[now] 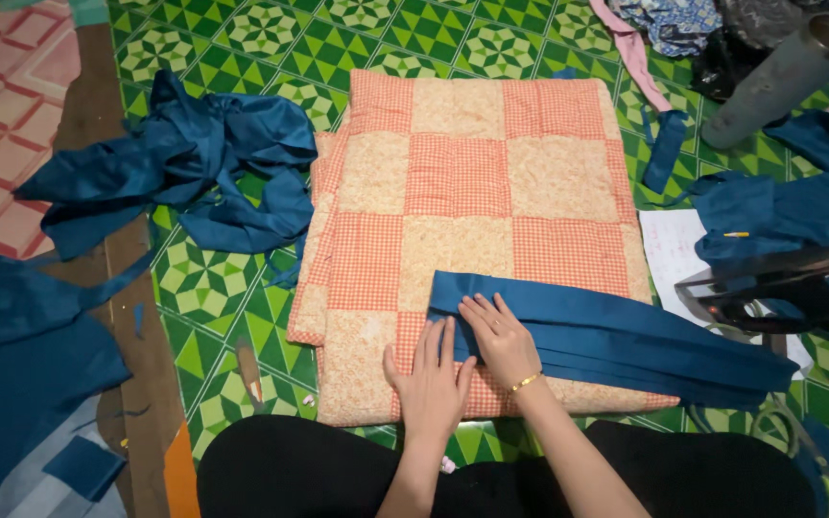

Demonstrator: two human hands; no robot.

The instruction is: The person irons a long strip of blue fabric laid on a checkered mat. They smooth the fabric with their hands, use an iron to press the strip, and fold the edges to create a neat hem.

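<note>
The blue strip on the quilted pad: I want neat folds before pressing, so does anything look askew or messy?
The blue strip lies slanted across the pad, its folded layers fanning apart toward the right. Both hands, left hand and right hand, press its left end flat.

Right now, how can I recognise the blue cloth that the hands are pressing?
Find the orange checked quilted pad on the green floor. Along its near edge lies a flat folded blue strip, under both hands. Unlike the crumpled blue heaps around, it is smooth and layered.
</note>
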